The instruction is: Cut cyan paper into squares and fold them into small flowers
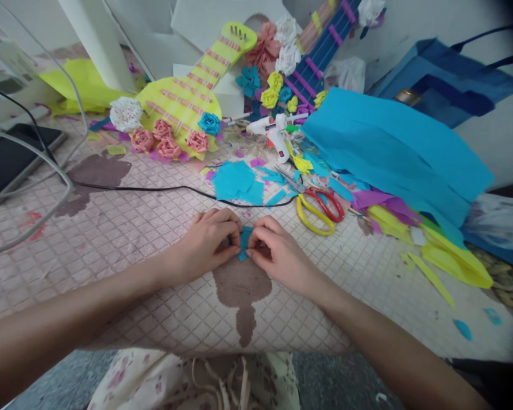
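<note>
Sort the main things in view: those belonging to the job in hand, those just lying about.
Likely in the job:
- small blue paper, pinched by left hand and right hand
- blue paper pile
- scissors
- large blue sheet

Seemingly just lying about:
- phone
- blue bag

Craft table [132, 228] (glue gun [277, 138], scissors [301, 188])

Small blue paper [245, 236] — partly hidden
</note>
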A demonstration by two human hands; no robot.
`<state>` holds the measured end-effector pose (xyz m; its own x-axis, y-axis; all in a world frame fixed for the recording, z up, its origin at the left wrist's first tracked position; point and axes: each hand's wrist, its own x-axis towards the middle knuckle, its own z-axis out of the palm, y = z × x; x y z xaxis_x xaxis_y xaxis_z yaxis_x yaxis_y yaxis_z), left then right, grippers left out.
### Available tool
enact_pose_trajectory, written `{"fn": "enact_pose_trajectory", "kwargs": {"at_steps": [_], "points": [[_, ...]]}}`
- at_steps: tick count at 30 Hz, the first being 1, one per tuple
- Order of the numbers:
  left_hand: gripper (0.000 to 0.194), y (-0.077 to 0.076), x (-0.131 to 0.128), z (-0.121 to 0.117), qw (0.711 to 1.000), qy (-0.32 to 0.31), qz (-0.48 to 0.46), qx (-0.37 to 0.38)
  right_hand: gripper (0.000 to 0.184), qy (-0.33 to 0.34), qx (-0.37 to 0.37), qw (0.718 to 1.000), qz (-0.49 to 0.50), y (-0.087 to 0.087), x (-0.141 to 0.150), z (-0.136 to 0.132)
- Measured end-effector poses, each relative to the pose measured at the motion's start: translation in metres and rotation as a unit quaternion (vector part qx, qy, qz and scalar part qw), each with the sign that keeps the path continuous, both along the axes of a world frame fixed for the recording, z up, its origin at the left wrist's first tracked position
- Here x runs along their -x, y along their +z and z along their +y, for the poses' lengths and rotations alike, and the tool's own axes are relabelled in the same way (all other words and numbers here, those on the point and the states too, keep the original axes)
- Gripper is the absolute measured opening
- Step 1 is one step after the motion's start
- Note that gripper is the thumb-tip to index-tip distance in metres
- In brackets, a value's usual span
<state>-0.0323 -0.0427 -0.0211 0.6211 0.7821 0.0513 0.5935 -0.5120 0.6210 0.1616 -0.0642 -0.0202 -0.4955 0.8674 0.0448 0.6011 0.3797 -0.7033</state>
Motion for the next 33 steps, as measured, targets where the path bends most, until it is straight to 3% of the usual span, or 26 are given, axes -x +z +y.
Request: {"fn": "enact_pose_trajectory", "kwargs": {"at_steps": [19, 25, 29, 33], "points": [[0.005, -0.001, 0.0, -0.002, 1.0, 0.006, -0.002, -0.002, 0.01, -0.016, -0.003, 1.0, -0.023, 0.003, 0.003, -0.005], [0.003, 0.0, 0.0, -0.002, 1.0, 0.009, 0.001, 0.0, 0.013, 0.01, 0.021, 0.999, -0.022, 0.007, -0.001, -0.004], [0.003, 0.0, -0.001, -0.002, 1.0, 0.011, 0.0, -0.005, 0.006, -0.003, -0.001, 0.999, -0.041, 0.007, 0.003, -0.005], [0.003, 0.0, -0.002, 0.0, 1.0, 0.015, -0.002, 0.0, 0.011, -0.025, -0.032, 0.997, -0.068, 0.003, 0.009, -0.007]]}}
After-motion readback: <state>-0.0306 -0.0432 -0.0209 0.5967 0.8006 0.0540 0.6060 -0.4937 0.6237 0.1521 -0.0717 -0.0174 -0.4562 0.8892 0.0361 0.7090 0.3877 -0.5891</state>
